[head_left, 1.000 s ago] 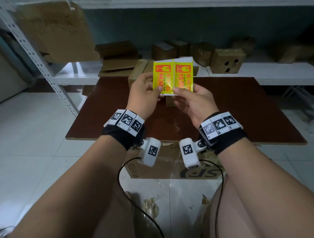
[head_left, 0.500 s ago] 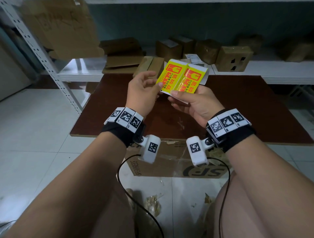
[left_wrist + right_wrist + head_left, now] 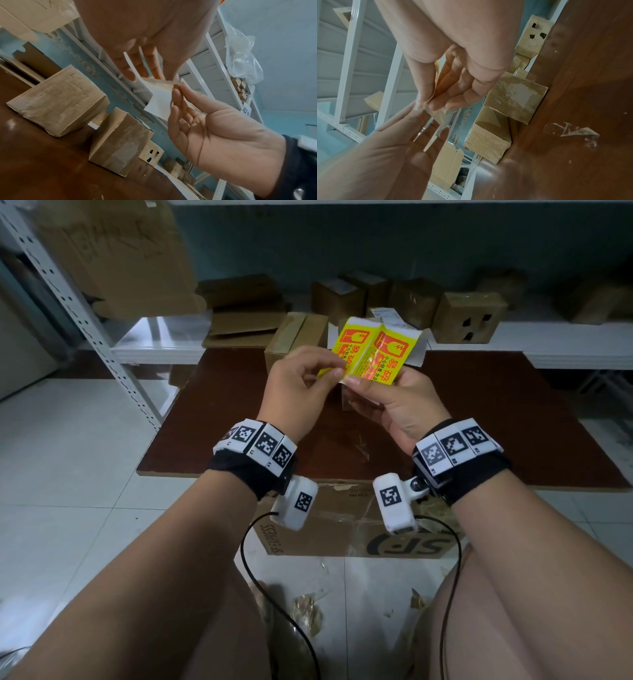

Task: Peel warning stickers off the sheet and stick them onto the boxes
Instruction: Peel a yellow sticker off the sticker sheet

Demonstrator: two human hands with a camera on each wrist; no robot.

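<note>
Mid-peel here, or about to be. Holding the sticker sheet (image 3: pixel 375 352) up in the air above the table (image 3: pixel 222 419), tilted back a bit with the yellow printed face toward the head camera, probably so the edge of a sticker can be found by eye rather than by feel.

Left hand (image 3: pixel 296 395) clamped on the lower corner of the left sticker (image 3: pixel 346 345), thumb and forefinger pinched together right at the edge. Right hand (image 3: pixel 402 405) pinching the bottom of the sheet just beside it, thumb on the printed side and the rest of the fingers spread behind the white backing (image 3: pixel 160 104) to keep it flat and stiff. Makes sense as a split: one side anchoring, the other picking at the corner.

Can't tell yet whether the corner is actually lifted off the backing or just being worked at; too small and a bit blurry in both wrist views.

So, both hands touching the sheet at its lower edge, fingertips nearly meeting, most of the sheet sticking up past them. Boxes (image 3: pixel 296 337) sitting on the far side of the table, beyond and below the sheet, nothing stuck on them as far as visible. More cardboard on the shelf (image 3: pixel 513 337) behind.

Next up, going by the task: pulling one sticker free slowly, since thin stickers like to curl and stick to themselves.
</note>
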